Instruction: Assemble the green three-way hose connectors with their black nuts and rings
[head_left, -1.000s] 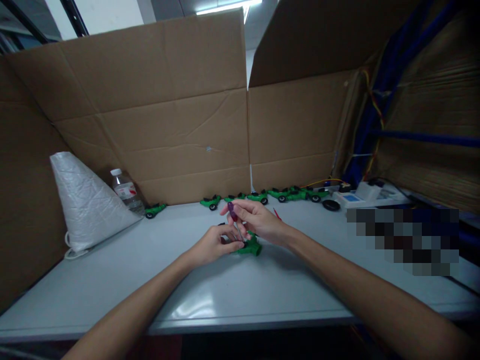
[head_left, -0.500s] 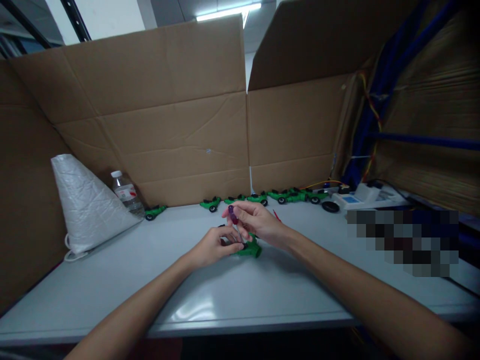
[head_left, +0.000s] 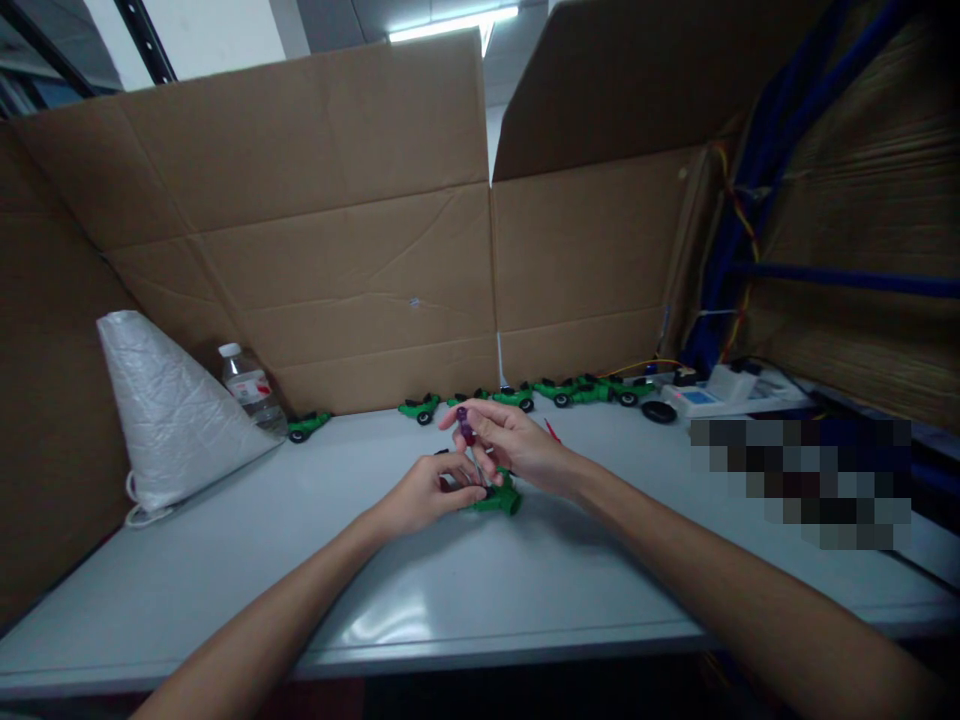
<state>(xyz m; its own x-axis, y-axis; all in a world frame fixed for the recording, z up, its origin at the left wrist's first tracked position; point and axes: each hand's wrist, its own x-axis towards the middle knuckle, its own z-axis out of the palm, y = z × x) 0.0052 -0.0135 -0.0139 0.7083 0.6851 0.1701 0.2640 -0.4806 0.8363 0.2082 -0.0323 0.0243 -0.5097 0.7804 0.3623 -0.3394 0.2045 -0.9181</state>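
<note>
Near the middle of the grey worktop (head_left: 525, 590), the person's left hand (head_left: 420, 492) is pinning down a small green toy car (head_left: 496, 497), fingers curled shut around its near end so that it is lying flat and steady. Just above the car, the right hand (head_left: 517, 445) is pinching a small screwdriver (head_left: 468, 436) by its purple handle, thumb and fingertips closed on it, with the thin metal shaft pointing down at the car's body; whether the tip is seated in a screw cannot be told.

By the look of it, the car is hard moulded plastic with small black wheels: light, stiff, and liable to roll or skid on the smooth worktop, so a hold across the body rather than on the wheels seems best. The screwdriver is slender and light, its rounded handle glossy and possibly slippery, which suits a fingertip pinch high on the handle.

Behind the car, a row of similar green cars (head_left: 570, 390) is lining the foot of the creased cardboard wall (head_left: 337, 270). Well to the left of the car, a crinkled white bag (head_left: 169, 405) is standing cone-shaped with a clear plastic water bottle (head_left: 247, 390) just beside it. To the right of the row, a small white and blue device (head_left: 701, 398) is resting near tangled wires.
</note>
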